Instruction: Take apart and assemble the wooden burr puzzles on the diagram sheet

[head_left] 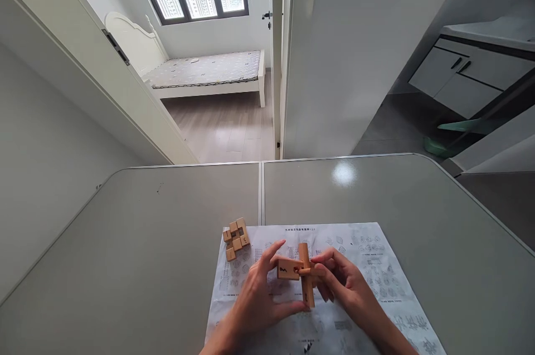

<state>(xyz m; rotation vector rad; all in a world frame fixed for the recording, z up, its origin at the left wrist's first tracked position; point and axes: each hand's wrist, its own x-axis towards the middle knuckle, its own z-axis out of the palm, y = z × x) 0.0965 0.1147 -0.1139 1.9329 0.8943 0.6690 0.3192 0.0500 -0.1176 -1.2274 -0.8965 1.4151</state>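
Observation:
Between my hands, above a printed sheet [363, 288], is a partly interlocked wooden burr puzzle [306, 282]. One bar stands lengthwise, and a marked block [287, 269] crosses it on the left. My left hand [259, 288] holds the puzzle from the left, its thumb against the bar's near end and its index finger raised. From the right, my right hand [345, 282] pinches a thin wooden piece [311, 272] that runs across the bar. Its lower fingers are partly hidden. Several notched wooden blocks [237, 239] lie clustered at the sheet's far left corner.
The sheet lies on a grey table [125, 249] with a seam [261, 193] down its middle. Past the far edge, a doorway opens on a room with a bed [209, 71] and window. A white cabinet [468, 73] stands at the right.

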